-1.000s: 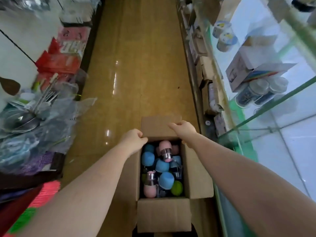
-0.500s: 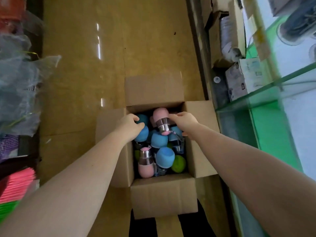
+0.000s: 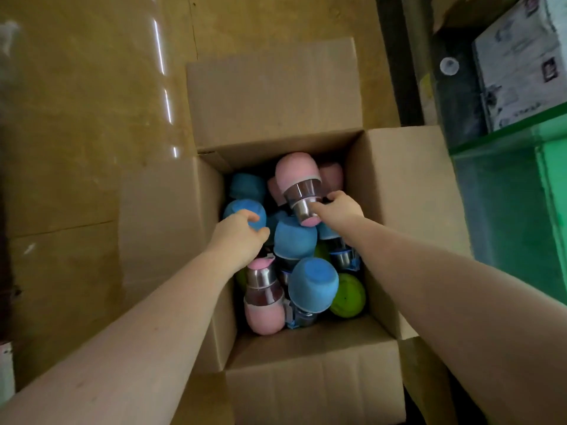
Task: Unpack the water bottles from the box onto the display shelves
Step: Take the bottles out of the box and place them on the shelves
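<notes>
The cardboard box (image 3: pixel 306 378) stands open on the floor with its four flaps folded out, and it is full of small water bottles lying in a loose heap, in blue, pink and green. Both hands are already down inside it. The left hand (image 3: pixel 237 237) curls over the rounded end of a blue bottle (image 3: pixel 242 210) at the left wall of the box, with the fingers bent around it. The right hand (image 3: pixel 339 208) pinches the metal band of a pink bottle (image 3: pixel 299 187) near the far side. This pink bottle lies highest in the heap, with its long axis tilted, the broad pink dome pointing away from the person and the narrow end toward the right hand. So each hand touches its own bottle, and neither needs to cross over. I judge that both bottles can come out by lifting straight up, because nothing lies on top of them. The glass display shelf (image 3: pixel 506 139) with the green edge is on the right side, nearer to the right arm, so the pink bottle probably has the shorter way.
</notes>
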